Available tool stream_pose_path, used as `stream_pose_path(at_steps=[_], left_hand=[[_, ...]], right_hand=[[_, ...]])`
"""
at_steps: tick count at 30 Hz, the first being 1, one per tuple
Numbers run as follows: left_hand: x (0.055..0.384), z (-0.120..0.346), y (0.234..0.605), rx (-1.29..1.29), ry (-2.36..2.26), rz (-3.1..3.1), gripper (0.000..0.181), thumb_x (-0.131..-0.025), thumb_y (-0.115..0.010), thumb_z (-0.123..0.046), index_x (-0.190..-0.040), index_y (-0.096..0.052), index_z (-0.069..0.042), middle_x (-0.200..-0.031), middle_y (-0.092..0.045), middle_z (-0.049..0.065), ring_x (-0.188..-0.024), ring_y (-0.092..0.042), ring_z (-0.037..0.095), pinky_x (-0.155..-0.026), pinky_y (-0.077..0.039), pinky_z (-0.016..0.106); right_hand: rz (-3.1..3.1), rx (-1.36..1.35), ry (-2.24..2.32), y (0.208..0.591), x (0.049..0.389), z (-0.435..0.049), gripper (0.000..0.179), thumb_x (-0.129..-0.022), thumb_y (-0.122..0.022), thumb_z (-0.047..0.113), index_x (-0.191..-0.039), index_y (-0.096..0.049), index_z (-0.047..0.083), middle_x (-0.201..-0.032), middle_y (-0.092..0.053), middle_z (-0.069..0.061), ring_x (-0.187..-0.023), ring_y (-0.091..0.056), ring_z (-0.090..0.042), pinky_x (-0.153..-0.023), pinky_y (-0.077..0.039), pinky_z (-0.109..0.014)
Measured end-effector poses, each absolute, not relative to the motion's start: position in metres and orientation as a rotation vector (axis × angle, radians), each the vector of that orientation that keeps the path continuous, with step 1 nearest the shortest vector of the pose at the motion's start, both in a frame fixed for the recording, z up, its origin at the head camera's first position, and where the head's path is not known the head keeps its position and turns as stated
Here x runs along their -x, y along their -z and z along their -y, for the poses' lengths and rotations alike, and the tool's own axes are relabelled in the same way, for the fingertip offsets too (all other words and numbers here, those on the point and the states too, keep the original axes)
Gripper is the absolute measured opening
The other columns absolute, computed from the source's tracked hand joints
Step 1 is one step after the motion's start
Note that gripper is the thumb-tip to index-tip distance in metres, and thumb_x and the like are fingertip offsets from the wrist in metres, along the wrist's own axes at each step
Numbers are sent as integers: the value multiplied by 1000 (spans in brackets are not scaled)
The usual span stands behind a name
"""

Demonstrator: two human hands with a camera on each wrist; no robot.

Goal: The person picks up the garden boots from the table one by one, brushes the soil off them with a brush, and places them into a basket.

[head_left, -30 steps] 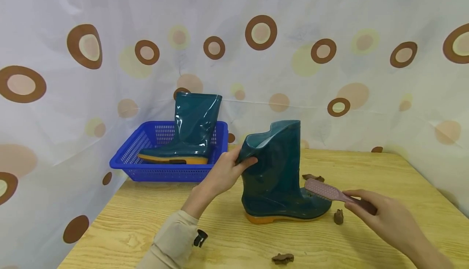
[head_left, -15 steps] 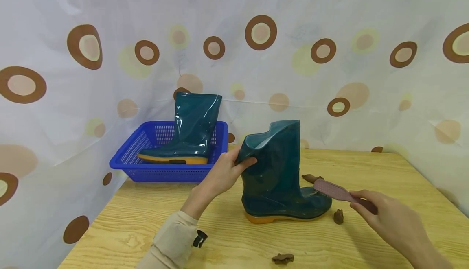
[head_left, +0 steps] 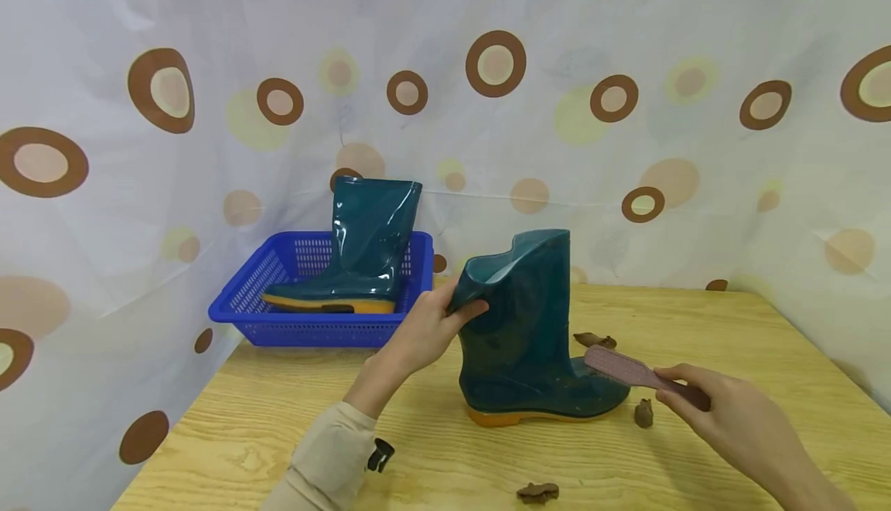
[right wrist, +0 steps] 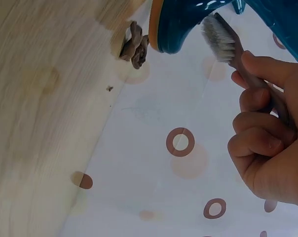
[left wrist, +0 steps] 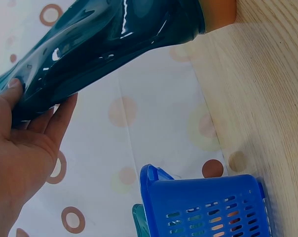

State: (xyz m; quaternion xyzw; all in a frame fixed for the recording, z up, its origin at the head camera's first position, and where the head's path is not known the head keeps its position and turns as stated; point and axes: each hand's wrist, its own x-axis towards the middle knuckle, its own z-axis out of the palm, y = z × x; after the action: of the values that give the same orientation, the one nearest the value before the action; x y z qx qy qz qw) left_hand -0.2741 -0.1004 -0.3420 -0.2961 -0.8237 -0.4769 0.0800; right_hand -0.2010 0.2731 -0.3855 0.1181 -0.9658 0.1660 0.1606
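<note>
A dark teal rain boot with an orange sole stands upright on the table, its toe to the right. My left hand grips the top of its shaft at the back, thumb outside, and the rim there is pinched inward. In the left wrist view the thumb and fingers wrap the shaft's edge. My right hand holds a mauve scrub brush by its handle, the head over the boot's instep. Pale bristles face the boot in the right wrist view.
A blue plastic basket at the back left holds a second teal boot. Brown clumps lie around the standing boot: one clump behind the toe, another clump right of it, a third clump in front. A patterned curtain backs the table.
The brush slid toward the toe, then back toward the shaft along the boot's instep, with my right hand moving along. My left hand and the boot have stayed in place.
</note>
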Motion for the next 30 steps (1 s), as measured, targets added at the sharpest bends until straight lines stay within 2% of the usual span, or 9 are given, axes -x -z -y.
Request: stream_pose_path(at_steps=[3,6,8,10,14,21,30], left_hand=[[274,101,342,886,1431,2460,42,-101,-55,-27,-142,-50,-19,-141,-59,5,-129,-59,25,-104,-50,48],[274,100,342,891,1436,2456,42,-101,-55,-28,-142,-50,-19,-142,-59,5,-129,-58,25,-104,-50,48],[274,100,342,897,1439,2451,43,-101,-55,-28,-142,-49,-19,-142,-59,5,-129,-58,25,-104,-50,48],[274,100,342,899,1441,2448,43,-101,-55,-28,-142,-50,-19,-142,-59,5,-129,-59,25,-104,-50,48],[274,100,342,892,1450,2453,43,-101,-55,-29,-142,-50,-19,-141,-59,6,-127,-60,26,-103,-50,48],[275,101,342,891,1445,2452,42,-101,-55,-28,-141,-50,-18,-140,-60,6,-125,-61,26,-101,-52,47],[275,101,342,892,1443,2462,41,-101,-55,-29,-141,-51,-19,-140,-60,6,-125,-61,25,-102,-51,47]], right_hand=[[2770,-315,-390,385,201,-278,29,-92,-70,37,-112,-73,16,-82,-70,6,-60,-46,0,-52,-34,-24],[2754,-287,-347,383,202,-283,29,-92,-71,36,-111,-74,15,-90,-74,-1,-64,-56,-6,-51,-39,-28],[2749,-270,-355,383,202,-286,29,-92,-70,36,-111,-74,15,-89,-74,-2,-65,-58,-7,-51,-40,-29],[2759,-258,-378,384,202,-287,29,-93,-69,38,-112,-74,16,-83,-72,1,-64,-57,-6,-51,-39,-28],[2795,-260,-436,386,202,-286,32,-95,-65,44,-113,-73,18,-72,-64,10,-59,-46,0,-52,-35,-25],[2825,-283,-605,388,204,-277,35,-97,-61,44,-116,-71,16,-63,-52,8,-52,-38,-3,-49,-27,-23],[2807,-246,-843,381,204,-268,38,-99,-58,43,-124,-68,17,-69,-57,3,-56,-42,-7,-49,-31,-26]])
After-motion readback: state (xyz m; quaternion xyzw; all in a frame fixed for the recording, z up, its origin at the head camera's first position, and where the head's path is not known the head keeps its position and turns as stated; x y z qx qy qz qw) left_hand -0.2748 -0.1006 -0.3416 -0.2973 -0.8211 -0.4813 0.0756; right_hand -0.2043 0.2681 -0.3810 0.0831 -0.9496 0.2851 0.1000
